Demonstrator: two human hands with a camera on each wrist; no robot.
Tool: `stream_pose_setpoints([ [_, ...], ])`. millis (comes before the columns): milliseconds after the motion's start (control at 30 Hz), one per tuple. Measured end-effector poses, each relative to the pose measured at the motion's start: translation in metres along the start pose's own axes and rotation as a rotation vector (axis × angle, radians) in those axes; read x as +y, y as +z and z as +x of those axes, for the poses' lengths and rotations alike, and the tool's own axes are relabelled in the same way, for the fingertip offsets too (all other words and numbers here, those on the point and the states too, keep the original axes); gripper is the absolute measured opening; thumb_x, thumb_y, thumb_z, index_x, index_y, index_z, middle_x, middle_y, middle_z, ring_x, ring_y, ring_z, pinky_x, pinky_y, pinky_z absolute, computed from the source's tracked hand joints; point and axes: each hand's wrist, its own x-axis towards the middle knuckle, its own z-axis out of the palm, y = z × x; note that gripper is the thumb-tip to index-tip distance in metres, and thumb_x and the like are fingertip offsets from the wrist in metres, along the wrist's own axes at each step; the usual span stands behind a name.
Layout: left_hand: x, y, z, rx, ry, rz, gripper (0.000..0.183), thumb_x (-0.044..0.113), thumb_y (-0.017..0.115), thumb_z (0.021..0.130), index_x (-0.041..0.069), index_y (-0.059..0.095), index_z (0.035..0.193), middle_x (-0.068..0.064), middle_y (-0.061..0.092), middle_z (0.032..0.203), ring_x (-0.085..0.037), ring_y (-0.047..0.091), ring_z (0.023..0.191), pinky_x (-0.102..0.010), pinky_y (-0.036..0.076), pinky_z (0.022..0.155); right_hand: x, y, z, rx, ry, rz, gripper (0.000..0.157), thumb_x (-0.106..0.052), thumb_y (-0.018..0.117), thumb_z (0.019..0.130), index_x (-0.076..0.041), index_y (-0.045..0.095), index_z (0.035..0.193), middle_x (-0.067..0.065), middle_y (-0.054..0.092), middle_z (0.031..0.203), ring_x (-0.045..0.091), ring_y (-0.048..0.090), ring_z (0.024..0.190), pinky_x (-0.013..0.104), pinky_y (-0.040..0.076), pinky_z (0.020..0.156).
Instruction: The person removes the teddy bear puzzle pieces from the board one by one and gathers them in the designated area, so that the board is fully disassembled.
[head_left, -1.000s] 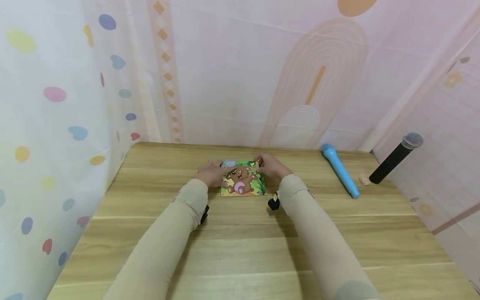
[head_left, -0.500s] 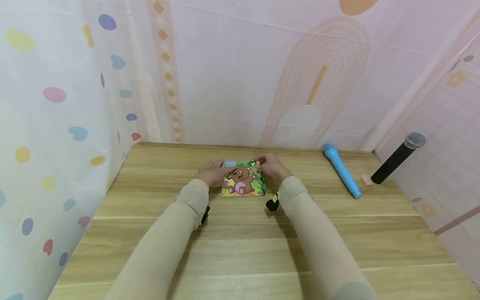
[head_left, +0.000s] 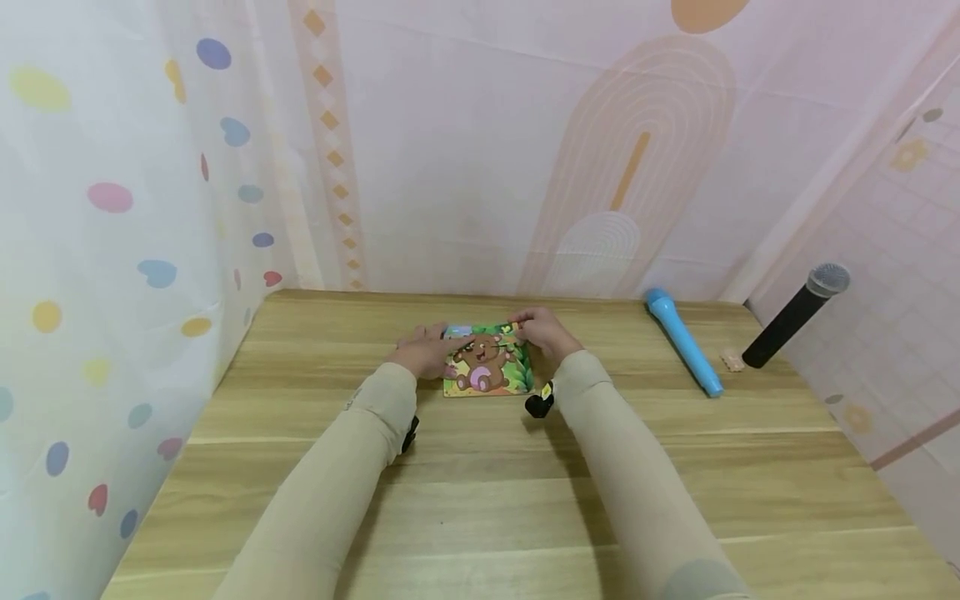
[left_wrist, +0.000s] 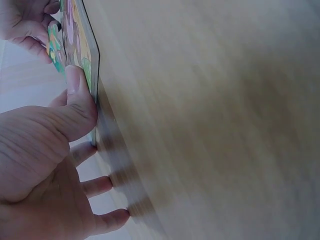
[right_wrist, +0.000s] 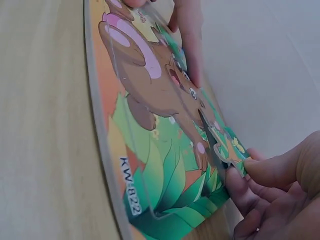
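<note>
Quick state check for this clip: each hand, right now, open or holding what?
Left hand: open, resting against the puzzle.
Right hand: closed, pinching a small piece.

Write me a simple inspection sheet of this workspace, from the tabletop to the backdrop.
Surface: wood-grain table, with shadows from the arms.
Job's things: bear-picture puzzle on the table; a loose piece at its far right corner, a dark gap beside it.
Clutter: blue microphone, black microphone and a small pale item, too small to identify; all toward the right.
Left grip: bare hand, thumb resting on the puzzle's edge.
Right grip: bare hand, pinching the loose piece.
Cables: nothing seen.
Surroundings: patterned cloth behind and on both sides.
</note>
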Motion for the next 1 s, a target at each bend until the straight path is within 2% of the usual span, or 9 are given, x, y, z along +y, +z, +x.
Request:
stream_pose_setpoints([
  [200, 0.003, 0.002, -0.001, 0.012, -0.025, -0.018, 0.075, 0.032, 0.063, 0.100, 0.034, 0.022, 0.163, -0.016, 0.005, 0.170, -0.045, 0.010, 0.152, -0.068, 0.022, 0.114, -0.002, 0.001, -0.002, 0.004, 0.059, 0.044, 0.036, 0.010, 0.051, 0.096, 0.005, 0.061, 0.130, 0.011, 0.057, 0.104, 0.016, 0.051, 0.080, 0.021, 0.045, 0.064],
  [400, 0.007, 0.005, 0.000, 0.008, -0.065, -0.056, 0.075, 0.030, 0.062, 0.098, 0.034, 0.023, 0.162, -0.015, 0.002, 0.170, -0.044, 0.006, 0.154, -0.068, 0.019, 0.115, -0.006, 0.001, -0.005, -0.002, 0.083, 0.067, 0.045, 0.015, 0.047, 0.087, 0.007, 0.060, 0.130, 0.012, 0.058, 0.106, 0.015, 0.049, 0.073, 0.023, 0.044, 0.062],
  [600, 0.007, 0.005, 0.002, 0.006, -0.065, -0.048, 0.077, 0.032, 0.062, 0.097, 0.036, 0.022, 0.163, -0.015, 0.002, 0.170, -0.045, 0.006, 0.153, -0.068, 0.022, 0.114, -0.006, 0.000, -0.005, -0.004, 0.089, 0.069, 0.046, 0.012, 0.046, 0.091, 0.005, 0.058, 0.135, 0.010, 0.056, 0.099, 0.014, 0.051, 0.073, 0.022, 0.045, 0.062],
  [833, 0.003, 0.006, 0.009, 0.004, -0.058, -0.016, 0.078, 0.033, 0.063, 0.097, 0.038, 0.021, 0.163, -0.016, 0.003, 0.170, -0.048, 0.008, 0.152, -0.072, 0.024, 0.111, -0.001, -0.010, -0.005, -0.002, 0.058, 0.074, 0.047, 0.008, 0.048, 0.093, 0.001, 0.056, 0.139, 0.005, 0.054, 0.079, 0.013, 0.049, 0.067, 0.023, 0.035, 0.055],
  [1000, 0.003, 0.005, 0.009, 0.004, -0.067, -0.029, 0.078, 0.031, 0.062, 0.097, 0.037, 0.021, 0.163, -0.015, 0.002, 0.170, -0.047, 0.007, 0.153, -0.071, 0.023, 0.112, 0.003, -0.022, -0.007, -0.010, 0.037, 0.036, 0.043, 0.003, 0.053, 0.099, 0.000, 0.055, 0.141, 0.004, 0.054, 0.086, 0.010, 0.048, 0.064, 0.021, 0.039, 0.056],
])
